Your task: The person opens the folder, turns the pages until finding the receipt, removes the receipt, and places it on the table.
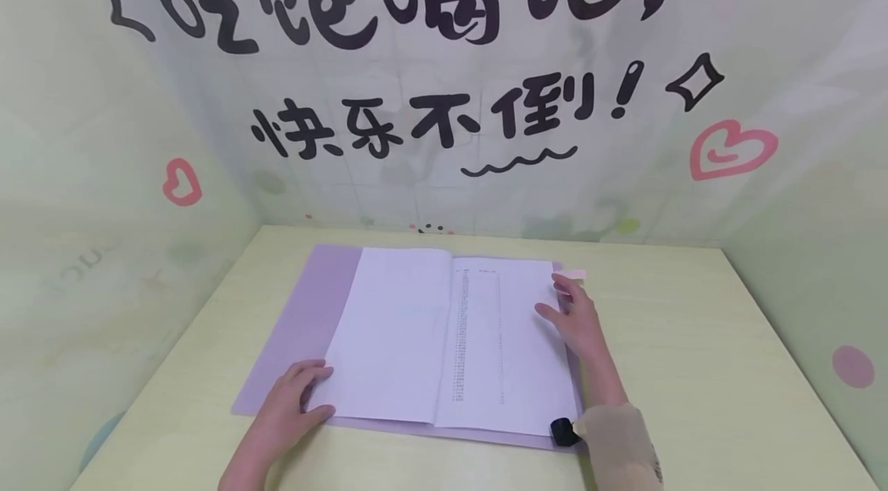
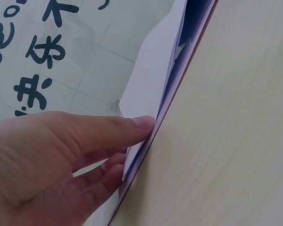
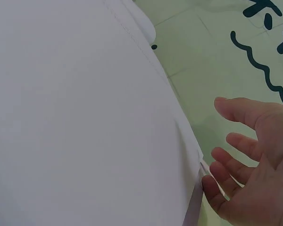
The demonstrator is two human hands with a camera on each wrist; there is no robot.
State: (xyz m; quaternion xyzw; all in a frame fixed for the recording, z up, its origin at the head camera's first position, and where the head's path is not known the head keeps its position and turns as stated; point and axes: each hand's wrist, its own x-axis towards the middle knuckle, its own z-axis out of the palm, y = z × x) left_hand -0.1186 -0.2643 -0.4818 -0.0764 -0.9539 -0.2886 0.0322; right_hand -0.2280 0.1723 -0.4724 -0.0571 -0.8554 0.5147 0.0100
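A document folder with a light purple cover [image 1: 305,321] lies spread on the table. Its left page [image 1: 388,329] is blank, while the right page [image 1: 479,337] bears a printed list in a narrow column. At the lower left corner of the left page, my left hand [image 1: 287,406] rests with thumb and fingers apart; in the left wrist view its thumb touches the page edge [image 2: 146,94]. My right hand [image 1: 579,321] is at the right page's outer edge, near the top, fingers spread and loosely bent. A pink tab [image 1: 574,274] sticks out beyond its fingertips.
A small black object [image 1: 565,432] sits at the right wrist by the beige sleeve [image 1: 617,445]. The pale wood table [image 1: 721,368] is enclosed by printed fabric walls [image 1: 444,198] at the back and both sides.
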